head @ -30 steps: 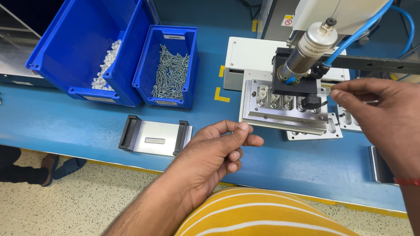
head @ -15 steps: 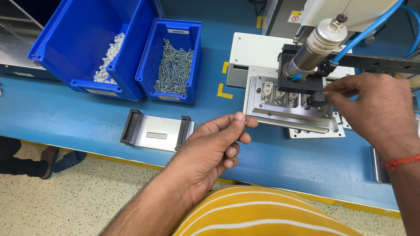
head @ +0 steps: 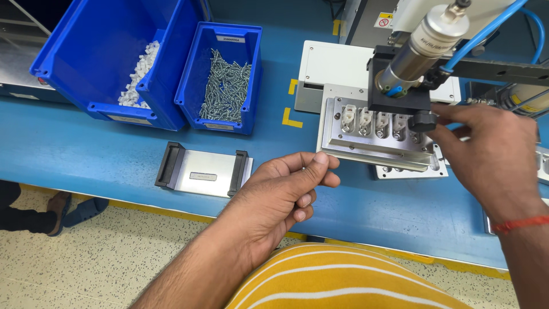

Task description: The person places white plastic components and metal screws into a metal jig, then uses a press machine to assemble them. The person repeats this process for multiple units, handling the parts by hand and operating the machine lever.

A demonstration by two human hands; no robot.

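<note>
right hand [head: 486, 154] at black knob [head: 422, 121], perhaps touching

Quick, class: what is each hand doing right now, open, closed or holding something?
Left hand: loosely curled, thumb against forefinger; whether it pinches anything cannot be told.
Right hand: fingertips at the black knob on the metal fixture.

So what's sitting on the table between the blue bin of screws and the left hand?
In the head view, a flat metal plate with black end blocks lies on the blue table between the screw bin and the left hand.
</note>
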